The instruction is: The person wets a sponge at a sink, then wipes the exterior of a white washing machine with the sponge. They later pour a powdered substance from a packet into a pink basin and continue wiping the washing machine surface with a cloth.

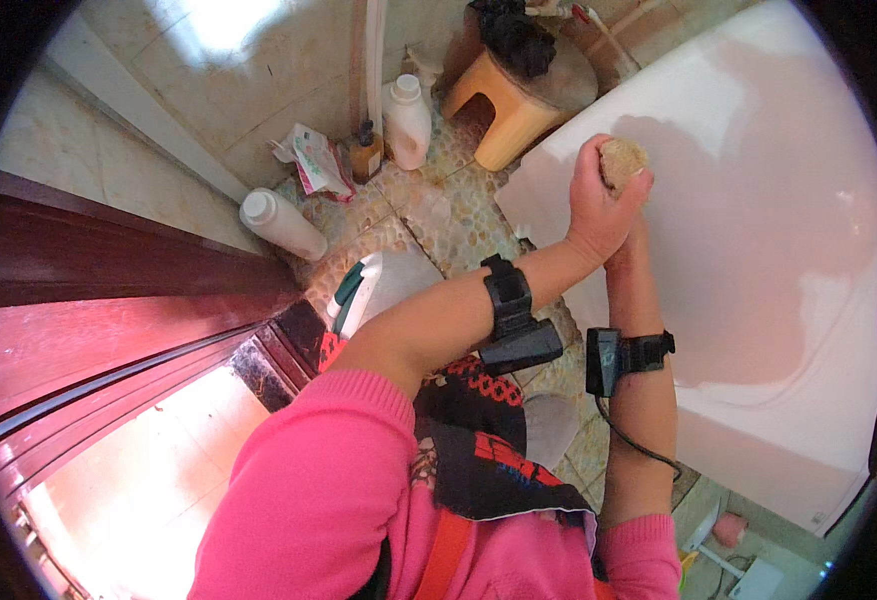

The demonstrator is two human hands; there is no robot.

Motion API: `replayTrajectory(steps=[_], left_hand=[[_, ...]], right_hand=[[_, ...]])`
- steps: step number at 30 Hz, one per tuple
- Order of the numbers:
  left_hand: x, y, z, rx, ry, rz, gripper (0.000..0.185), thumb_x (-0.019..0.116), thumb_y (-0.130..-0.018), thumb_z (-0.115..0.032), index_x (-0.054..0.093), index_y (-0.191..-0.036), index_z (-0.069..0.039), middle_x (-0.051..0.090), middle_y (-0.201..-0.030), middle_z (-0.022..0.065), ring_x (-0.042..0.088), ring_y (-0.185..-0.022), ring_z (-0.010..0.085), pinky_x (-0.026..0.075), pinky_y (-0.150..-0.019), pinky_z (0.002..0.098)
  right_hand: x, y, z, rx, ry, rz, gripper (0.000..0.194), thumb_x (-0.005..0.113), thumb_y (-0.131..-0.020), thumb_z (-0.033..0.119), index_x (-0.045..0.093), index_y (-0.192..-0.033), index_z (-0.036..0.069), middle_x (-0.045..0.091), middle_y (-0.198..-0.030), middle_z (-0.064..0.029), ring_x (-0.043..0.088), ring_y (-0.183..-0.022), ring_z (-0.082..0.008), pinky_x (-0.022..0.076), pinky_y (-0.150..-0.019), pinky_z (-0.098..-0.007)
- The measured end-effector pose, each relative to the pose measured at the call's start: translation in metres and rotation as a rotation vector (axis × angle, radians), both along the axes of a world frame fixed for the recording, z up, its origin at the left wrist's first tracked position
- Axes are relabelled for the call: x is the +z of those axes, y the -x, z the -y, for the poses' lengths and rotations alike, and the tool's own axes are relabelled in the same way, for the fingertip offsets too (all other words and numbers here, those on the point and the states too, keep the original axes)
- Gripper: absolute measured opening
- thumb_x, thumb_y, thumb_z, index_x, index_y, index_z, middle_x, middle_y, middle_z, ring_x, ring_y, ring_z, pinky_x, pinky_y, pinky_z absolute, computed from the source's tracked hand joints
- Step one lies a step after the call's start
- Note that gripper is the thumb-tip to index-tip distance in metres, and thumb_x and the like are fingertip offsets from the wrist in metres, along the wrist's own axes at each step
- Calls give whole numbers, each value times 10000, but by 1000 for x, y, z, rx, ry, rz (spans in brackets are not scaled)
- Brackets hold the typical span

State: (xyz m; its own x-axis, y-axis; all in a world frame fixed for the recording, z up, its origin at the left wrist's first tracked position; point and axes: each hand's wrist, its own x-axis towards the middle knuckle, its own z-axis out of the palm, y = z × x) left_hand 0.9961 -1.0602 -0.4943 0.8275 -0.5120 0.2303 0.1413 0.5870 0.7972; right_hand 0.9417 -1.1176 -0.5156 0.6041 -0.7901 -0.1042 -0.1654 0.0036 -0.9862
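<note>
My left hand (594,199) grips a yellowish scrubbing sponge (624,163), its fingers curled around one side and the thumb along the other. The hand and sponge are over a large white glossy panel (753,330), which carries broad shadows; whether the sponge touches it I cannot tell. My right forearm reaches up to the same place, and my right hand (624,251) is mostly hidden behind the left. Only the part near its wrist shows, so its grip cannot be seen. Each forearm has a black strapped device on it.
Left of the panel stands a yellow stool (509,124) bearing a black bag (517,41). White bottles (408,127), an amber pump bottle (366,156) and a packet (320,166) line the wall on the pebble-patterned floor (446,225). A red-brown door frame (108,251) is at left.
</note>
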Motion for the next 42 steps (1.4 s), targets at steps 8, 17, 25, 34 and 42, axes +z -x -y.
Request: replayTrajectory(steps=[8, 17, 25, 34, 42], left_hand=[[-19, -66, 36, 10, 15, -126, 364, 502, -871, -207, 441, -1174, -14, 507, -1069, 148, 508, -968, 248, 403, -883, 341], [180, -160, 143, 37, 159, 631, 448, 508, -874, -278, 457, -1248, -38, 533, -1169, 170, 506, -1073, 278, 399, -889, 336], [20, -114, 112, 204, 69, 609, 401, 522, -812, -96, 486, -1195, 20, 524, -1150, 205, 500, -1077, 325, 366, -949, 372], [269, -124, 158, 575, 576, 738, 449, 555, -816, -141, 442, -1229, -9, 464, -1220, 205, 433, -1130, 387, 357, -964, 414], [93, -113, 97, 342, 185, 902, 556, 549, -772, -90, 373, -1279, 52, 426, -1282, 231, 400, -1202, 367, 294, -1022, 415]], right_hand=[[39, 35, -20, -18, -578, 168, 349, 552, -857, 175, 492, -1198, 131, 560, -963, -36, 538, -722, -110, 443, -605, -224], [197, 128, -19, -500, 1194, 126, 406, 510, -824, -13, 432, -1220, 37, 518, -1110, -123, 502, -876, -131, 444, -753, -252], [190, 178, 28, -457, 1849, -92, 386, 523, -805, 2, 430, -1176, 55, 487, -978, -140, 456, -815, -214, 415, -753, -353], [190, 183, 31, -404, 1914, -54, 409, 549, -777, 12, 417, -1162, 53, 506, -956, -157, 467, -778, -236, 416, -729, -384], [190, 182, 29, -388, 1914, -44, 399, 552, -740, -11, 447, -1123, 34, 535, -941, -163, 498, -761, -281, 426, -694, -388]])
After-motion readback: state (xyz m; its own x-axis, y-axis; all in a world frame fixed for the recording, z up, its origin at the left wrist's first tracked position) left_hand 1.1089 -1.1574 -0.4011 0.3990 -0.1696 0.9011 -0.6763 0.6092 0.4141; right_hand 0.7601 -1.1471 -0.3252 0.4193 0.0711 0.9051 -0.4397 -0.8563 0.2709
